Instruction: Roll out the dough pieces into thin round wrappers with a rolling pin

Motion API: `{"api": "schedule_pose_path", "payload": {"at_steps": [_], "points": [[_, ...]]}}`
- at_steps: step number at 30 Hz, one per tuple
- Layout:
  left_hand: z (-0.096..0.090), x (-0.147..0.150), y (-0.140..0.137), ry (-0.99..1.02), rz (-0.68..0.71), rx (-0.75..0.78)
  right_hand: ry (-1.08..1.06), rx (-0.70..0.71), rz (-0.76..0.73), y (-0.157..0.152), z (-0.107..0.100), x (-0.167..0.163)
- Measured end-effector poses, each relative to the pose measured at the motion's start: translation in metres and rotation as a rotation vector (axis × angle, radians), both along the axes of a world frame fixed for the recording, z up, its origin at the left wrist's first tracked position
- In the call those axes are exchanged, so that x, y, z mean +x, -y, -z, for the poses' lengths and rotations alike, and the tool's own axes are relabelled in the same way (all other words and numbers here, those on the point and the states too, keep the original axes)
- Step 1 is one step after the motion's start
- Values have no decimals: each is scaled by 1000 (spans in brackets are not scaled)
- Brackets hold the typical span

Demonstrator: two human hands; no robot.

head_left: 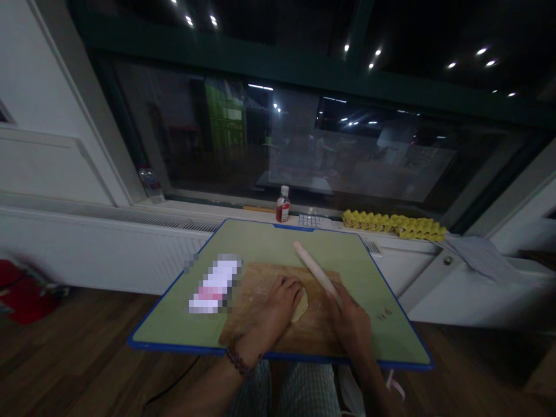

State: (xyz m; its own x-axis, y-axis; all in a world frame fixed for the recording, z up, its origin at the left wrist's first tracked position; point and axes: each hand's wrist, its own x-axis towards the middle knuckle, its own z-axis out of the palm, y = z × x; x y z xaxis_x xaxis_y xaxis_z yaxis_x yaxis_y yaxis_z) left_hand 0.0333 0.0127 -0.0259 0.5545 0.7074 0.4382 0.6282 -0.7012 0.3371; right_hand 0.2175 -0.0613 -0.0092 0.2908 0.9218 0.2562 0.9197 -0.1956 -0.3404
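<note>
A thin, flat piece of dough [300, 308] lies on a wooden board [249, 284], partly covered by my left hand [282, 298]. The fingers of that hand are curled and closed on the dough's upper left edge; the fingertips are partly hidden. My right hand [353, 317] is wrapped round the near end of a wooden rolling pin [316, 270]. The pin slants away to the upper left, right of the dough and apart from it. Pale flour marks show on the board.
The board rests on a green folding table [260, 242] with a blue rim. A blurred-out phone-like object [216, 285] lies left of the board. On the windowsill stand a bottle with red contents [282, 205], a yellow egg carton [393, 224] and a clear plastic bottle [151, 185].
</note>
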Motion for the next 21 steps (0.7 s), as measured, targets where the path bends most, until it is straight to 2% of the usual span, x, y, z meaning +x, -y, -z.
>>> {"api": "schedule_pose_path", "payload": {"at_steps": [5,12,17,21], "points": [[-10,-2,-1,19,-2,-23,-17,1,0,0,-3,-1],[-29,-18,3,-31,-198,-83,-36,1,-17,0,-5,-1],[-30,-19,21,-87,-242,-144,-30,13,-20,0,-2,0],[-28,-15,20,-62,-231,-191,-23,6,-23,0,-1,1]]}}
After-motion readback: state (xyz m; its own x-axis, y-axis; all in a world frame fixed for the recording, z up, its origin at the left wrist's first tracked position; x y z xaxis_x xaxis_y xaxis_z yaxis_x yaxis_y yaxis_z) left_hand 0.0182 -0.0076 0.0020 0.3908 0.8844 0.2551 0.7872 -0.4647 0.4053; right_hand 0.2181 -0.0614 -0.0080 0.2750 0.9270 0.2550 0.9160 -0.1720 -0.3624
